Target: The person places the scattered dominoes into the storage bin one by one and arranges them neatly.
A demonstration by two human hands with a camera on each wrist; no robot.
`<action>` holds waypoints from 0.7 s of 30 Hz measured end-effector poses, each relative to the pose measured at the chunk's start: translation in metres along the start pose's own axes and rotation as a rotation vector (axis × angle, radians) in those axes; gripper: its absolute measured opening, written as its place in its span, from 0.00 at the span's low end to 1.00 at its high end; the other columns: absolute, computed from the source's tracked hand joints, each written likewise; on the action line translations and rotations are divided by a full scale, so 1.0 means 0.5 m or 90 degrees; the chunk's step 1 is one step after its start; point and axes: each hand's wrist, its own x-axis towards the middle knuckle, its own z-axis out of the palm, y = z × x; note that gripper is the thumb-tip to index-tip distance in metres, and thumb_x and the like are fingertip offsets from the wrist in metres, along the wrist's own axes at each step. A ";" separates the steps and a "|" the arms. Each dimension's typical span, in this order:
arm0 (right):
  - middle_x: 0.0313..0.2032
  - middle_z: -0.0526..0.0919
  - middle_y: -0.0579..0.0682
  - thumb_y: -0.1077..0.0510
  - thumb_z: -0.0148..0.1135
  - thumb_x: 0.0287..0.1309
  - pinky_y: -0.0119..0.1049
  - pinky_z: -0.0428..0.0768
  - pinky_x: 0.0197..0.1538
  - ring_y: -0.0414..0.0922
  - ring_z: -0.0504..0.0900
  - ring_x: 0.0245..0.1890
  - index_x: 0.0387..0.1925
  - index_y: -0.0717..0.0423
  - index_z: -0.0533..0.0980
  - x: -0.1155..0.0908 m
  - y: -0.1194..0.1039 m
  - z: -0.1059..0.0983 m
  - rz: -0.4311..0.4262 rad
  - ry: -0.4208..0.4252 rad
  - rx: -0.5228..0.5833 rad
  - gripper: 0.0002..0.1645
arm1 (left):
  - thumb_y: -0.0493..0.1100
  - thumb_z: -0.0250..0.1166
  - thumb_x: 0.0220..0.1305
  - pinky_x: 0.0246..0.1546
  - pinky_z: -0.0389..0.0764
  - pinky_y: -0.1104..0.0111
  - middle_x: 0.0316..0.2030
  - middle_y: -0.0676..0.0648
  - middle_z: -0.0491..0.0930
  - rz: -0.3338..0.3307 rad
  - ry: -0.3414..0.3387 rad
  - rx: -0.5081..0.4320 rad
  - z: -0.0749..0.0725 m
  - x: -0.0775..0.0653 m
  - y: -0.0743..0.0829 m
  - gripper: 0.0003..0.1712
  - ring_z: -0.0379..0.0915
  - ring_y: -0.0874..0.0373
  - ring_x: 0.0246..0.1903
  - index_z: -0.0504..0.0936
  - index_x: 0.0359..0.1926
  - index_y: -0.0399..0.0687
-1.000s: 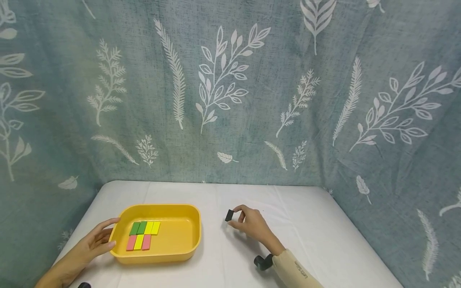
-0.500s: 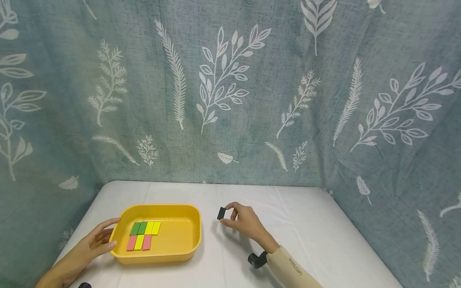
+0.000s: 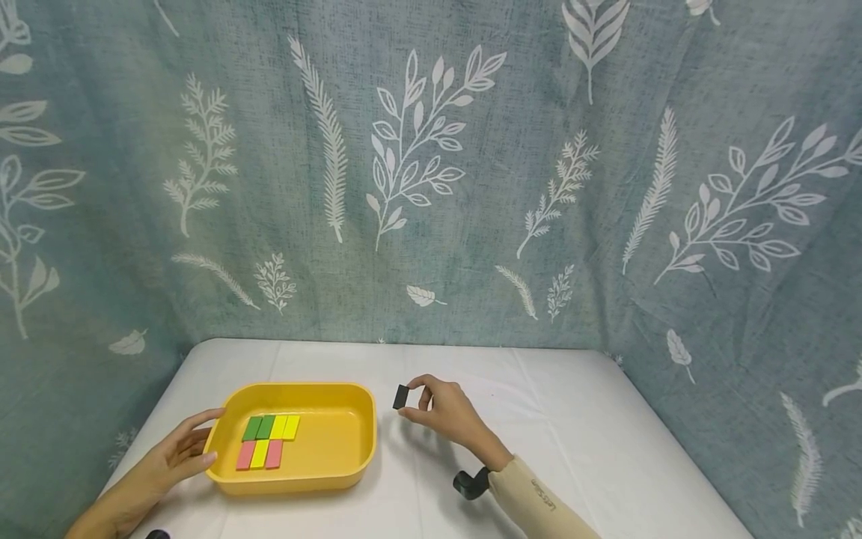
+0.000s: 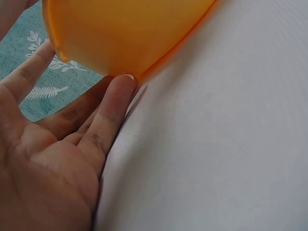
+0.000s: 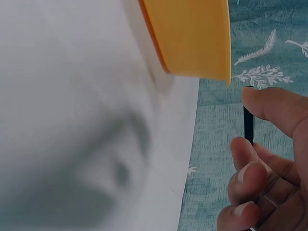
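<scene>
In the head view, the right hand [image 3: 447, 408] pinches a small flat black block [image 3: 400, 397] between thumb and fingertips. The block is tilted in the air just right of a yellow tray [image 3: 337, 483]. Edge-on in the right wrist view, the same black block [image 5: 248, 122] sits between the thumb and a finger. The left hand [image 3: 168, 457] rests its fairly straight, spread fingers against the tray's left end. The left wrist view shows its fingertips on the outer wall. Green [image 3: 259, 427], yellow [image 3: 284, 427] and pink blocks [image 3: 246, 454] lie in two rows inside the tray.
A white cloth [image 3: 572, 419] covers the table. Blue-green leaf-print curtains [image 3: 431, 187] hang behind and beside it. A black wrist device [image 3: 471, 483] sits on the right forearm, near the beige sleeve [image 3: 539, 498]. The tray's right half shows bare yellow floor [image 3: 330, 442].
The right hand has moved left with the black block, closer to the tray's right rim. The left hand, the tray and the blocks in it have stayed put.
</scene>
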 end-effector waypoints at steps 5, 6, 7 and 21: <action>0.25 0.77 0.36 0.43 0.76 0.57 0.29 0.72 0.27 0.34 0.71 0.20 0.54 0.53 0.81 0.006 -0.011 0.007 -0.004 -0.003 0.004 0.28 | 0.49 0.63 0.75 0.53 0.77 0.64 0.72 0.29 0.59 0.012 -0.004 0.001 -0.001 0.001 -0.001 0.44 0.67 0.47 0.64 0.48 0.81 0.50; 0.25 0.77 0.36 0.43 0.76 0.57 0.29 0.72 0.27 0.34 0.71 0.20 0.54 0.53 0.81 0.007 -0.015 0.007 -0.004 -0.004 0.007 0.28 | 0.49 0.63 0.75 0.52 0.77 0.65 0.72 0.29 0.59 0.015 -0.005 0.002 -0.001 0.001 -0.001 0.44 0.68 0.50 0.63 0.48 0.81 0.50; 0.25 0.77 0.36 0.43 0.76 0.57 0.29 0.72 0.26 0.34 0.72 0.19 0.54 0.52 0.80 0.008 -0.019 0.008 -0.001 -0.008 0.008 0.28 | 0.48 0.63 0.75 0.52 0.77 0.67 0.72 0.29 0.59 0.018 -0.006 0.000 -0.002 0.001 -0.001 0.44 0.68 0.52 0.62 0.48 0.81 0.50; 0.25 0.77 0.37 0.43 0.76 0.58 0.27 0.69 0.24 0.34 0.70 0.18 0.56 0.52 0.80 0.021 -0.063 0.022 -0.016 -0.044 0.015 0.29 | 0.47 0.62 0.76 0.51 0.77 0.69 0.74 0.29 0.56 0.026 -0.017 -0.015 -0.005 0.002 -0.006 0.43 0.68 0.62 0.59 0.48 0.81 0.51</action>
